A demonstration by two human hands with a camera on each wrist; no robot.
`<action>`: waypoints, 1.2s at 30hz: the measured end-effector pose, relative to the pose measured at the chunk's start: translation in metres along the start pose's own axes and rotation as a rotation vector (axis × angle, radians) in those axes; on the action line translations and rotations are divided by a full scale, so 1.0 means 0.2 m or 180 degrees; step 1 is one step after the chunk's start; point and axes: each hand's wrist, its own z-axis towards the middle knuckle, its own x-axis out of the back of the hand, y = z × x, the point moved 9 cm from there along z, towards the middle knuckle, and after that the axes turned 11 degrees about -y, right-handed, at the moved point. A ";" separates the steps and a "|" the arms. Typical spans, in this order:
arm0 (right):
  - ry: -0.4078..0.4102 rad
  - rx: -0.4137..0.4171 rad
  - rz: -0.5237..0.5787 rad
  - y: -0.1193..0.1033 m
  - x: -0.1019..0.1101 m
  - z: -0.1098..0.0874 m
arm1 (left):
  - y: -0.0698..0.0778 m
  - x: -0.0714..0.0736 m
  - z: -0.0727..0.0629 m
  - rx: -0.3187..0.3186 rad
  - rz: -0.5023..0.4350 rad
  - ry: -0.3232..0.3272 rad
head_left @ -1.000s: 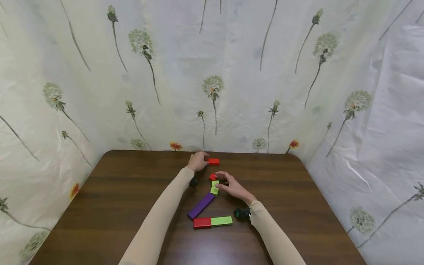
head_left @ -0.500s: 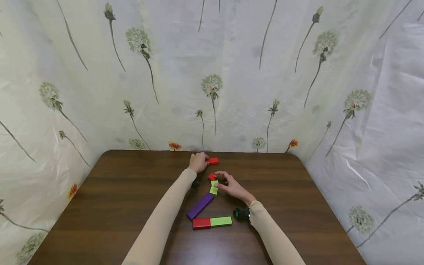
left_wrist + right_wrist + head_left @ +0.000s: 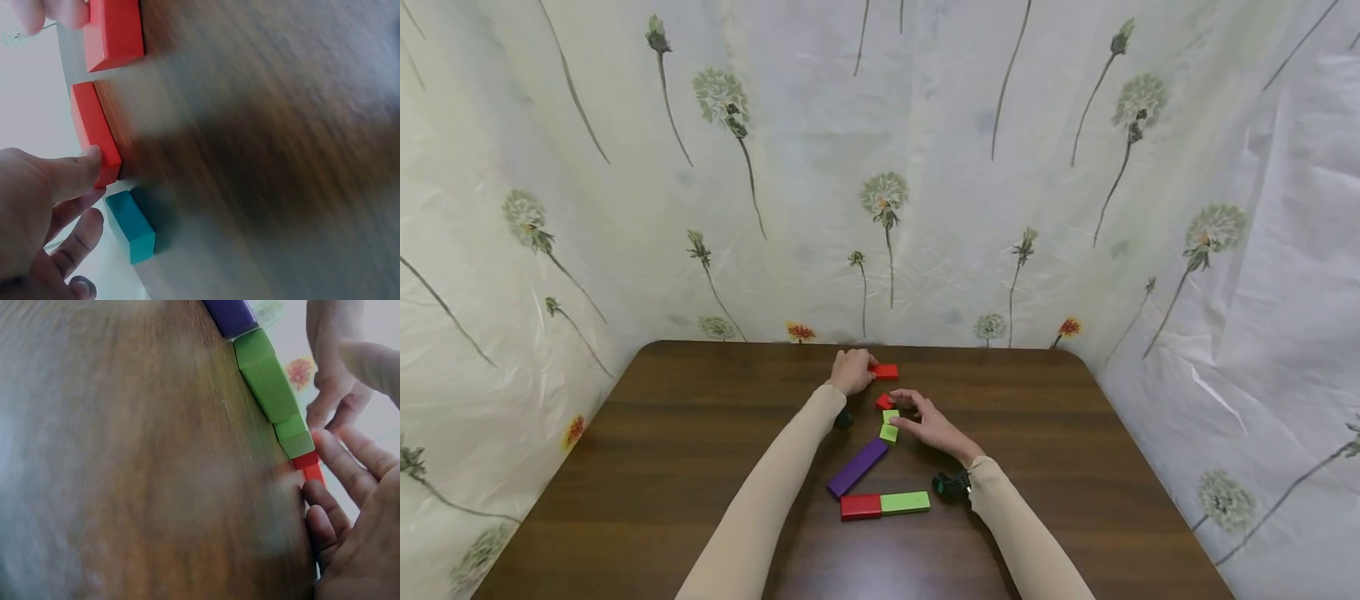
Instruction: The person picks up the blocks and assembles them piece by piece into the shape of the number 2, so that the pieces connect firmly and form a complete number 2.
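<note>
At the far side of the table, my left hand [image 3: 852, 372] pinches the end of a red block [image 3: 886, 372] between thumb and fingers. A teal block [image 3: 131, 226] lies just past that end in the left wrist view, hidden by the hand in the head view. My right hand [image 3: 934, 427] has its thumb and index finger spread apart, the index fingertip right at a smaller red block [image 3: 883, 402]. Two light green blocks [image 3: 889, 425] run from there toward a long purple block [image 3: 857, 468]. The right thumb overlaps the green ones in the head view.
Nearer the front, a dark red block [image 3: 861, 507] and a long green block [image 3: 905, 502] lie end to end by the purple block's lower end. The brown wooden table [image 3: 685, 433] ends at a flowered curtain [image 3: 940, 275] behind and at the sides.
My left hand and the red block it pinches have slid slightly nearer, toward the smaller red block. The right hand and the other blocks stay in place.
</note>
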 end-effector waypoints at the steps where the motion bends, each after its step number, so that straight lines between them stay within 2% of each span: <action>1: -0.0003 0.0004 0.0006 0.00 0.00 0.00 | 0.00 0.00 0.00 -0.0009 0.0008 0.0000; 7: -0.0041 -0.0027 0.0002 0.01 -0.01 0.00 | -0.01 -0.01 -0.03 -0.0089 -0.0015 -0.0009; 16: 0.0000 -0.0048 0.0024 0.01 0.00 0.00 | -0.01 -0.01 -0.06 -0.0309 0.0086 0.0160; 21: 0.0029 -0.0031 -0.0024 0.01 0.01 0.01 | -0.02 -0.02 -0.07 -0.0363 0.0102 0.0134; 27: 0.0046 0.0048 -0.0046 0.00 0.01 0.01 | -0.02 -0.01 -0.11 -0.0388 0.0047 0.0063; 30: 0.0023 0.0069 -0.0029 -0.02 0.00 0.00 | -0.02 -0.01 -0.13 -0.0409 0.0069 0.0034; 36: -0.0138 0.0107 -0.0008 -0.18 0.00 -0.05 | -0.05 -0.01 -0.16 -0.0463 0.0067 0.0059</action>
